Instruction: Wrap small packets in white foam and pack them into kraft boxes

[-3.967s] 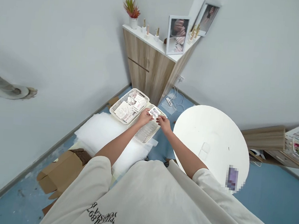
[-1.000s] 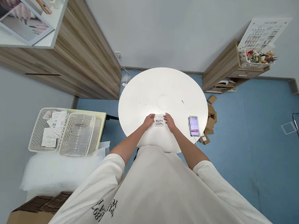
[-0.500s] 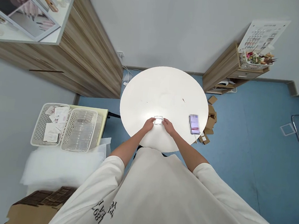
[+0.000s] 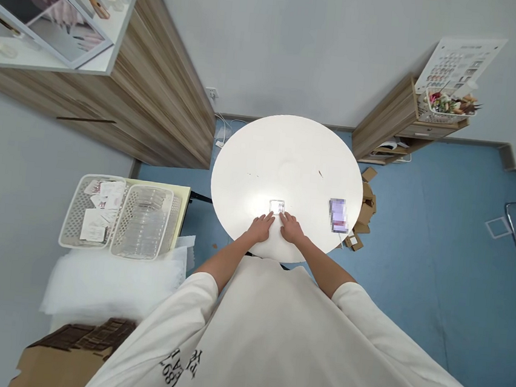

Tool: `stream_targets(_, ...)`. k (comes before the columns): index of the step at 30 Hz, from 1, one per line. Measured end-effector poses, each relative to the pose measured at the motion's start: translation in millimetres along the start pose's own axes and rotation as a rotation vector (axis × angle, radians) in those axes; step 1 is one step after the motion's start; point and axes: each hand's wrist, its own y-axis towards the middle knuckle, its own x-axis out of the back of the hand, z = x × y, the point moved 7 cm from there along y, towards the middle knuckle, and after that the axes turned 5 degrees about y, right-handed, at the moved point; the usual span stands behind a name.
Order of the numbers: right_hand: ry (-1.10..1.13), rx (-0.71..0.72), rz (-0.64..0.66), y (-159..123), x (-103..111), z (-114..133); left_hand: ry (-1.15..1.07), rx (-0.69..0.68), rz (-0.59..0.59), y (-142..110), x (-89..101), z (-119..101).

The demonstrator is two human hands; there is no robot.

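Note:
A small clear plastic case (image 4: 277, 207) lies flat on the round white table (image 4: 289, 154), near its front edge. My left hand (image 4: 261, 226) rests on the table just below and left of the case, fingers stretched out and nothing in it. My right hand (image 4: 290, 227) lies flat just below and right of the case, fingers extended, also holding nothing. Both sets of fingertips point at the case and sit close to it.
A phone (image 4: 338, 214) lies on the table's right side. Two white baskets (image 4: 121, 217) of packets and clear cases sit on a low stand at left. A wooden cabinet (image 4: 126, 89) stands at back left, a wooden shelf unit (image 4: 395, 121) at back right, small cardboard boxes (image 4: 363, 210) on the floor.
I turned from the baskets to the round table holding the case in both hands. The case now lies on the table and both hands have let go and drawn back slightly.

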Motion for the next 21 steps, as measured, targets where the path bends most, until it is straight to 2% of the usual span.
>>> stream_targets(7, -0.119, -0.058, 0.113, 0, -1, 11, 0.461, -0.008, 0.217, 1, -2.1, 2)
stream_targets(12, -0.178, -0.037, 0.149, 6, -11, 35, 0.493, 0.022, 0.187, -10, 15.5, 20)
stream_targets(21, -0.152, -0.02, 0.203, 54, -39, 114, 0.501, 0.118, 0.122, -38, 70.4, 89)
